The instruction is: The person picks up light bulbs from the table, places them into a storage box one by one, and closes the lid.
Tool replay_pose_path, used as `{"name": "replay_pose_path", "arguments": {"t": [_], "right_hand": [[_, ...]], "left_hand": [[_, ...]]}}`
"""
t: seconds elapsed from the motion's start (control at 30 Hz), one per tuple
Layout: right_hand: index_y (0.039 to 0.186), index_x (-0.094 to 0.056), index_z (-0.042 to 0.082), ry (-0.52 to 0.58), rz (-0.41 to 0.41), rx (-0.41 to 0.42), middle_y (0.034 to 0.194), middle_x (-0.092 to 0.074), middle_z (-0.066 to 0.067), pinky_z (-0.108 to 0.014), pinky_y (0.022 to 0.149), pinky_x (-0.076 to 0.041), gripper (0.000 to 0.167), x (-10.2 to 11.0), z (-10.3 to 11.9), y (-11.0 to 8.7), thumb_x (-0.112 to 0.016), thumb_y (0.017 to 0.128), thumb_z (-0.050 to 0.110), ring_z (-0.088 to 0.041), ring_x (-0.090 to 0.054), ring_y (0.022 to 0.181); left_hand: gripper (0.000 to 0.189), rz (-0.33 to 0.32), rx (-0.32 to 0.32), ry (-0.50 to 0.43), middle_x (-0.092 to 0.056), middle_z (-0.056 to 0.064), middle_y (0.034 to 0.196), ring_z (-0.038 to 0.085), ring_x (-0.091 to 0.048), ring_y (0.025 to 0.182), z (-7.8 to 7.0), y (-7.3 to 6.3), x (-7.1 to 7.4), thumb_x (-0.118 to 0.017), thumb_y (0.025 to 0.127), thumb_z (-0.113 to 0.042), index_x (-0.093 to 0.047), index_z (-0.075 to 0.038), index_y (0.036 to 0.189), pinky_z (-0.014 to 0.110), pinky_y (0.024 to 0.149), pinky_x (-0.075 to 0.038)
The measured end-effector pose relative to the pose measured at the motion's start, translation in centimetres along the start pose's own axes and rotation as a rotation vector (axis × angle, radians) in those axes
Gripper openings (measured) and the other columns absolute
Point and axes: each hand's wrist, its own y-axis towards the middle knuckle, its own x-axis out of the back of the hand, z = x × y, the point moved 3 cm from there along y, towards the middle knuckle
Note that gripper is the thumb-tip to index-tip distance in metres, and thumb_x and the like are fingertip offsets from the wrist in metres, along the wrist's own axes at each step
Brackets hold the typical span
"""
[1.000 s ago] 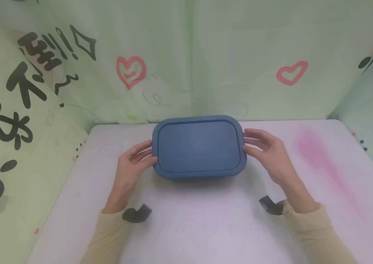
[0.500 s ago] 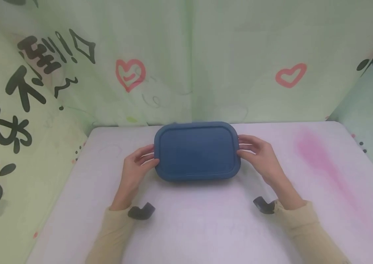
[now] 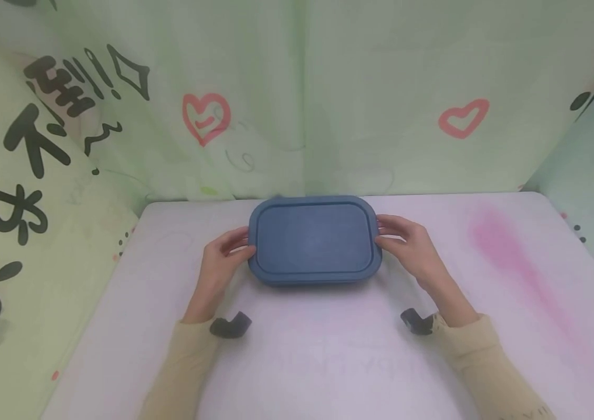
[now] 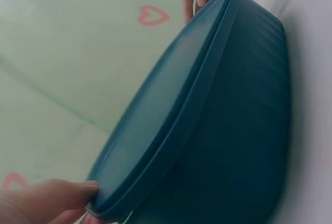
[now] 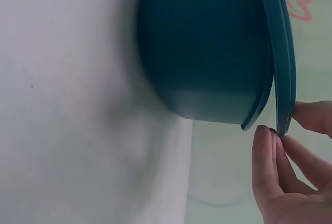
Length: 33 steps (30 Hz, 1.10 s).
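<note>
A blue rectangular lid (image 3: pixel 315 240) with rounded corners and a raised inner ridge lies over a deep blue storage box (image 5: pixel 207 47). My left hand (image 3: pixel 218 265) pinches the lid's left end, thumb on top and fingertips below the edge. At the opposite end, my right hand (image 3: pixel 413 248) holds the lid between thumb and fingers. A narrow gap separates lid and box rim (image 5: pixel 254 117) near that hand in the right wrist view. From the head camera, the lid covers nearly all of the box, and the inside is hidden.
The box stands near the back of a whitish table (image 3: pixel 307 361) with a pink smear (image 3: pixel 507 251) at right. Light green cloth walls (image 3: pixel 360 87) with drawn hearts and black characters rise behind and beside it. Dark wrist-worn pieces (image 3: pixel 231 325) jut inward from the sleeves.
The lid has come down towards the box and looks smaller in the head view. Both hands have moved inward with it, keeping their hold; over the last half second the shift is slight.
</note>
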Motion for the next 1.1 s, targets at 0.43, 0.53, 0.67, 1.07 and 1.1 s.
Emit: {"name": "replay_pose_path", "arguments": {"t": [0.43, 0.53, 0.67, 1.07, 1.1], "right_hand": [[0.143, -0.049, 0.0, -0.01, 0.029, -0.04, 0.142, -0.053, -0.02, -0.046, 0.111, -0.041, 0.049, -0.8, -0.6, 0.8, -0.062, 0.097, 0.013, -0.035, -0.051, 0.13], [0.142, -0.051, 0.001, -0.016, 0.028, -0.05, 0.143, -0.053, -0.02, -0.047, 0.11, -0.041, 0.048, -0.8, -0.7, 0.9, -0.062, 0.097, 0.013, -0.035, -0.052, 0.13], [0.142, -0.052, 0.002, -0.023, 0.03, -0.055, 0.143, -0.054, -0.019, -0.048, 0.109, -0.042, 0.047, -0.9, -0.8, 1.1, -0.062, 0.097, 0.014, -0.035, -0.053, 0.129], [0.142, -0.051, 0.002, -0.025, 0.027, -0.065, 0.144, -0.052, -0.019, -0.049, 0.107, -0.042, 0.046, -1.0, -1.1, 1.2, -0.06, 0.099, 0.015, -0.037, -0.053, 0.13], [0.142, -0.051, 0.002, -0.028, 0.025, -0.067, 0.144, -0.052, -0.019, -0.049, 0.107, -0.043, 0.046, -1.0, -1.1, 1.2, -0.06, 0.099, 0.014, -0.037, -0.053, 0.13]], "left_hand": [[0.047, -0.01, 0.103, 0.013, -0.06, 0.01, 0.136, 0.024, -0.058, 0.123, 1.4, 0.8, 0.1, -0.072, 0.089, -0.008, -0.061, -0.008, 0.134, 0.036, 0.105, -0.047], [0.046, 0.0, 0.107, 0.007, -0.06, 0.009, 0.137, 0.023, -0.057, 0.125, 1.7, 0.9, 0.1, -0.072, 0.089, -0.008, -0.061, -0.008, 0.134, 0.037, 0.105, -0.047], [0.046, 0.002, 0.123, 0.006, -0.062, 0.009, 0.134, 0.021, -0.058, 0.124, 1.9, 0.9, 0.2, -0.072, 0.09, -0.011, -0.061, -0.01, 0.134, 0.037, 0.105, -0.046], [0.044, -0.03, 0.132, 0.005, -0.065, 0.008, 0.129, 0.018, -0.06, 0.12, 2.3, 0.8, 0.2, -0.075, 0.089, -0.018, -0.064, -0.012, 0.131, 0.034, 0.102, -0.047], [0.043, -0.035, 0.129, 0.004, -0.065, 0.008, 0.129, 0.018, -0.061, 0.119, 2.3, 0.7, 0.1, -0.075, 0.089, -0.017, -0.064, -0.012, 0.131, 0.033, 0.101, -0.048]]}}
